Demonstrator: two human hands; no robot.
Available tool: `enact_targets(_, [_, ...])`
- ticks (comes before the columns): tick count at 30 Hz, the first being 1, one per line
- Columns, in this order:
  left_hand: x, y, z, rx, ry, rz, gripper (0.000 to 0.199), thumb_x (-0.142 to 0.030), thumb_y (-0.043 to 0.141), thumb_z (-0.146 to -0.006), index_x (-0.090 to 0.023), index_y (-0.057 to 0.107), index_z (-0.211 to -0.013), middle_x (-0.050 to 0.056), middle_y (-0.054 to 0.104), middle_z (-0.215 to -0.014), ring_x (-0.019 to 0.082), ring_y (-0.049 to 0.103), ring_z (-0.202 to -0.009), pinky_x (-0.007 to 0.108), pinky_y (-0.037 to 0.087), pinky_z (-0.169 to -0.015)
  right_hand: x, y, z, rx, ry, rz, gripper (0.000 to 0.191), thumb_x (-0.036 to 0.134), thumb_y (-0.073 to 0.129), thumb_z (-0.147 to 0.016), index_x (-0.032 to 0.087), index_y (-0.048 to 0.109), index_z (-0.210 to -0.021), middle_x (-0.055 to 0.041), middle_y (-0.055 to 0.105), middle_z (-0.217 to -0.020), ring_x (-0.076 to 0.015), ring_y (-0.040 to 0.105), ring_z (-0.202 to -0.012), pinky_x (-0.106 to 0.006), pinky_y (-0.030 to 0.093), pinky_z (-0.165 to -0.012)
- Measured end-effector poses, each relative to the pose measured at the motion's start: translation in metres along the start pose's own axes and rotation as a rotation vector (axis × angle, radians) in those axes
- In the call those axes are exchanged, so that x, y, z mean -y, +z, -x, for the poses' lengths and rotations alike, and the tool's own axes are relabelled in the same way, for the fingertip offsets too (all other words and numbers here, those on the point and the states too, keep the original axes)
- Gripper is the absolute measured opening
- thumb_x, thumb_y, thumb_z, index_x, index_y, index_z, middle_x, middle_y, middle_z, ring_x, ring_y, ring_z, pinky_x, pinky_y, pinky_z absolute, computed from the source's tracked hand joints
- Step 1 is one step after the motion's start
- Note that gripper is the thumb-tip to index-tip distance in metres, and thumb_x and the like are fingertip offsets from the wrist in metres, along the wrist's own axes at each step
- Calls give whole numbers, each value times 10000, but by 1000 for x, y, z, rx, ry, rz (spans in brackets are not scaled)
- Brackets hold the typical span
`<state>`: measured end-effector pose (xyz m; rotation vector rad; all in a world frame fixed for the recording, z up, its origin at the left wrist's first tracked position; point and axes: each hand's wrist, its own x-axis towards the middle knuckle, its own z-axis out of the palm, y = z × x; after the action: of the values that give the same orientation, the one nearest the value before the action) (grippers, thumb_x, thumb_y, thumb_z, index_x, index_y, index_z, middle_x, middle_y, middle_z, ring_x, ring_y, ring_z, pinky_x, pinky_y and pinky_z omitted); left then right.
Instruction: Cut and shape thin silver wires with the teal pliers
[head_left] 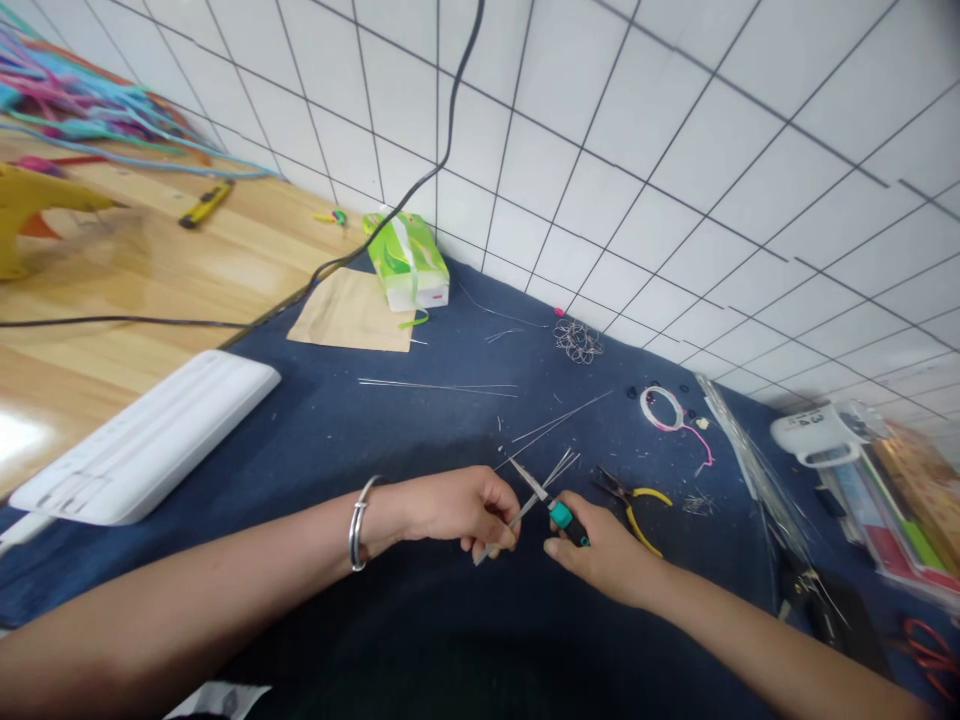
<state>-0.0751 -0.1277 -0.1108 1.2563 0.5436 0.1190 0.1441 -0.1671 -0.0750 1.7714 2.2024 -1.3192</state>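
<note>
My left hand (pixel 480 515), with a silver bangle (pixel 360 525) on its wrist, pinches a small bundle of thin silvery wires (pixel 556 470). The wires slant up to the right out of the fingers, and a short end shows below them. My right hand (pixel 604 550) is closed around small scissors (pixel 561 515) with black and teal handles. Their pointed metal blades (pixel 529 479) lie across the bundle, pointing up to the left; whether they touch it, I cannot tell. Yellow-handled pliers (pixel 637 500) lie just beyond my right hand.
Loose wires (pixel 439 386) and a wire flower shape (pixel 578 341) lie on the dark blue cloth (pixel 322 430). Left are a white power strip (pixel 150 440) and a green tissue pack (pixel 407 258). A black cable (pixel 450 120) crosses the view. A white mug (pixel 817 435) stands right.
</note>
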Motion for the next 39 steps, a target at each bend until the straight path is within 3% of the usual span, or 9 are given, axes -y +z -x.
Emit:
enact_targets(4, [3,0,-1,-7,-6,7,103,-241,572,-732,-148,618,-736,-18,551,-577,85,517,-506,186,379,-485,-3,3,-2,-49,-18,76,88,207,507,-728,203,428,-767,23,525,-687,-116,465,-629,-230,355,-605])
enact_targets(16, [4,-2,-2,0,-9,118,90,-206,536,-734,-147,589,-691,-22,519,-565,93,498,-520,200,398,-527,-6,-5,-13,47,-82,149,177,79,441,-649,217,394,-749,60,427,-591,-93,397,-535,-208,287,-517])
enact_targets(27, [1,-4,2,-37,-26,69,104,-190,509,-727,-146,556,-645,-35,475,-573,90,437,-554,192,369,-555,-7,-1,-18,55,-134,137,286,55,454,-564,214,392,-794,43,414,-662,-112,365,-589,-227,309,-581])
enact_targets(39, [4,-6,-4,-38,-30,216,80,-180,518,-733,-141,556,-675,-32,484,-579,91,465,-554,206,390,-566,-8,-13,-25,134,-69,126,216,59,430,-600,214,377,-740,58,403,-607,-89,363,-551,-209,280,-516])
